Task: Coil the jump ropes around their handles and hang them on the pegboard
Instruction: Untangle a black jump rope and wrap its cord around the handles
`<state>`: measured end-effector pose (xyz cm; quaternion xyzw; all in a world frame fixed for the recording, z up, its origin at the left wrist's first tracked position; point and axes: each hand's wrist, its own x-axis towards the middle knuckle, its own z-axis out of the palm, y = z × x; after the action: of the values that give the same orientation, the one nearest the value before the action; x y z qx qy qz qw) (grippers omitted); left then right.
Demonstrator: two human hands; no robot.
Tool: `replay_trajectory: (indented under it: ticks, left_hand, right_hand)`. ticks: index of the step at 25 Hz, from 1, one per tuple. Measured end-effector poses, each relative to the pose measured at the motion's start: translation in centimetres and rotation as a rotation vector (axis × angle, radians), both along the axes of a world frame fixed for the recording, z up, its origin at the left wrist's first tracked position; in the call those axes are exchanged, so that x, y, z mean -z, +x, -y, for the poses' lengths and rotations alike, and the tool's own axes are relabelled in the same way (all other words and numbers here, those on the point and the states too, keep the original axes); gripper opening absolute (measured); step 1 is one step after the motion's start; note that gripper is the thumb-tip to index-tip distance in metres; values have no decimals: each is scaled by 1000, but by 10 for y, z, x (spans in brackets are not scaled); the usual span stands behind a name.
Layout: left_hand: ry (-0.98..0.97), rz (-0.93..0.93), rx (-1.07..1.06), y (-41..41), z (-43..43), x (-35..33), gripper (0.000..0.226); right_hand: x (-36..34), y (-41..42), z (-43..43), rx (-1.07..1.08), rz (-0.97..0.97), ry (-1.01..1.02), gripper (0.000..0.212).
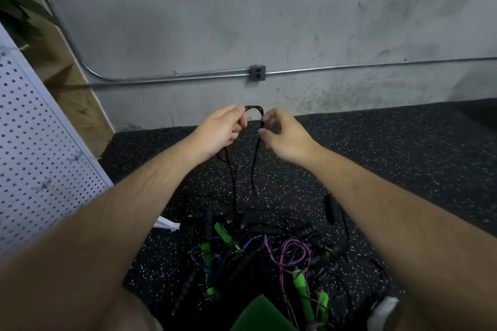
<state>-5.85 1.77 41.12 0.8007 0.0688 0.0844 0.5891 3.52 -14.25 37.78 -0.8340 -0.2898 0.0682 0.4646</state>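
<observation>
Black rope [254, 108] between both hands [219, 129] [285, 137]

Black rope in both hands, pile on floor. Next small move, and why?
Probably draw the next length up with the right hand and lay it into the loops the left hand grips. The black rope hangs from both hands into the tangled pile on the floor, so it isn't gathered yet.

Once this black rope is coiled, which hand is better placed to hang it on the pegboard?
Left, probably. The left hand grips the gathered loops of the black rope, and the pegboard stands on that side. The right hand only pinches one strand.
</observation>
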Motion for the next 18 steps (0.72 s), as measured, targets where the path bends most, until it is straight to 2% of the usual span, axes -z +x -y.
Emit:
replay_trajectory:
  ticks: [3,8,11,14,18]
  left_hand:
    - [-1,9,29,-2,-3,-1,35]
    - [-128,115,-14,-8,-8,-9,34]
    - [-202,175,-25,-6,-9,-10,33]
    - [-251,219,-23,-2,-3,-8,31]
    - [-332,235,-57,7,10,-11,32]
  right_hand:
    - [-13,-3,-7,11,-104,124,39]
    - [-12,0,-9,71,-165,-4,33]
    - [-15,-9,-13,-135,-198,-120,20]
    - [-17,-27,-20,-370,-229,-111,29]
    - [-9,-34,-28,-281,-163,-45,6]
